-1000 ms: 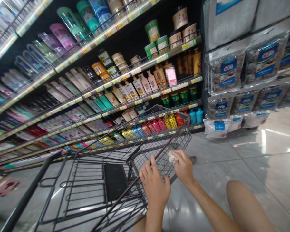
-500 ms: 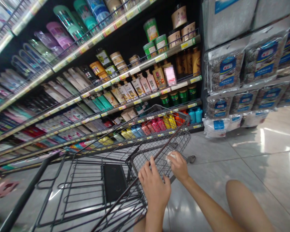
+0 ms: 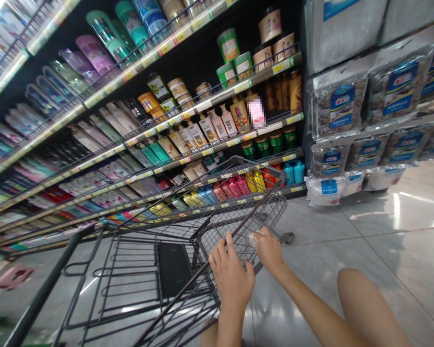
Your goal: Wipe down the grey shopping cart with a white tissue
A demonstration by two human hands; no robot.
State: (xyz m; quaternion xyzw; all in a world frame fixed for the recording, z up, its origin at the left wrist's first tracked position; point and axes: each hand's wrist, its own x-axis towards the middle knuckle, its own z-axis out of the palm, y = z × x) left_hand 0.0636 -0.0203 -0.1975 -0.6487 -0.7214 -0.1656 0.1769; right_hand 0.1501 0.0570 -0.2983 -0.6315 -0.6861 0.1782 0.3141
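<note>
A dark wire shopping cart [image 3: 217, 193] stands in front of me beside the shelves. My left hand [image 3: 230, 274] grips the cart's near rim, fingers curled over the wire. My right hand [image 3: 268, 249] is closed on a small crumpled white cloth [image 3: 253, 237] and presses it against the cart's side mesh. A black flap lies inside the cart's basket [image 3: 173, 267]. My bare knee [image 3: 365, 308] shows at the lower right.
Tall store shelves [image 3: 188, 113] packed with bottles and tubs run along the left and back. Packs in clear bags hang on a rack [image 3: 369, 111] at the right. Glossy grey floor tiles [image 3: 365, 226] stretch out to the right.
My right hand with the cloth has slid a little up and left along the cart's mesh. My left hand keeps its grip on the rim.
</note>
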